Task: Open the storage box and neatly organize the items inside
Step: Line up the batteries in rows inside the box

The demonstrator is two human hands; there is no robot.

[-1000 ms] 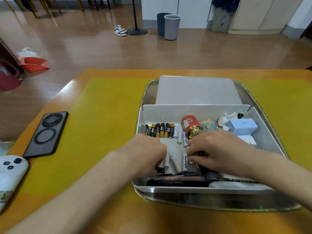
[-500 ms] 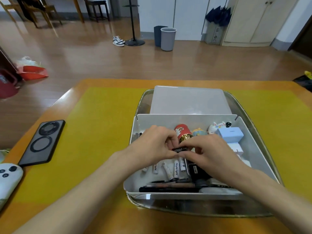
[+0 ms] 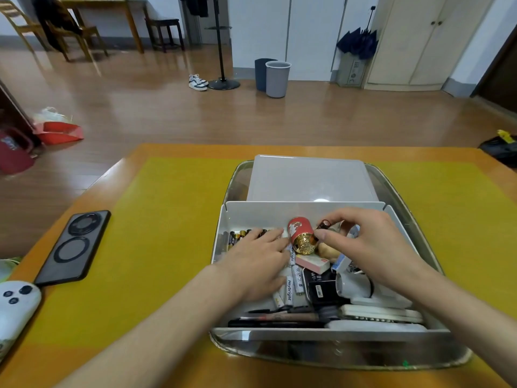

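Tabletop box: batteries apparently read "Heybright".

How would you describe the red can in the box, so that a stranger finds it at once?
Look at the open white storage box standing in the clear tray on the yellow mat. Near the middle of its far wall, between the two hands, lies the red can. It alone is red, a short cylinder tipped on its side with a shiny gold end towards the camera.

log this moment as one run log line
stage: sorting box | left hand: flat on batteries | right hand: pinching small battery beside red can | lid: off, behind box
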